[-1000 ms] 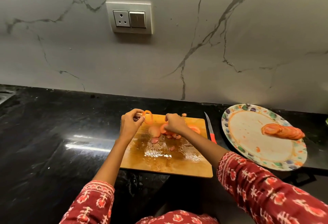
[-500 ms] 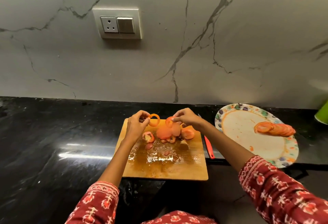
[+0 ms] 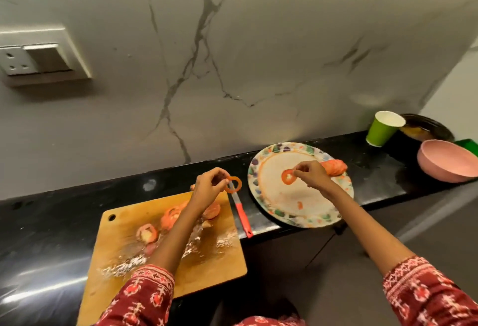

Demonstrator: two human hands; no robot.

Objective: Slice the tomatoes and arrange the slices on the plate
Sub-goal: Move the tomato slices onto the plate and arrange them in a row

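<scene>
My right hand pinches a red tomato slice over the middle of the patterned plate. A row of overlapping slices lies at the plate's far right, partly hidden by that hand. My left hand pinches a thin tomato ring above the far right corner of the wooden cutting board. More tomato pieces lie on the wet board, some behind my left forearm. A red-handled knife lies on the counter between board and plate.
On the black counter at the far right stand a green paper cup, a pink bowl and a dark dish. A marble wall with a socket plate rises behind. The counter's front edge runs just below the plate.
My right hand has carried a tomato slice from the board rightward to over the plate. My left hand still holds the ring at the board's far edge. The view has swung right.
</scene>
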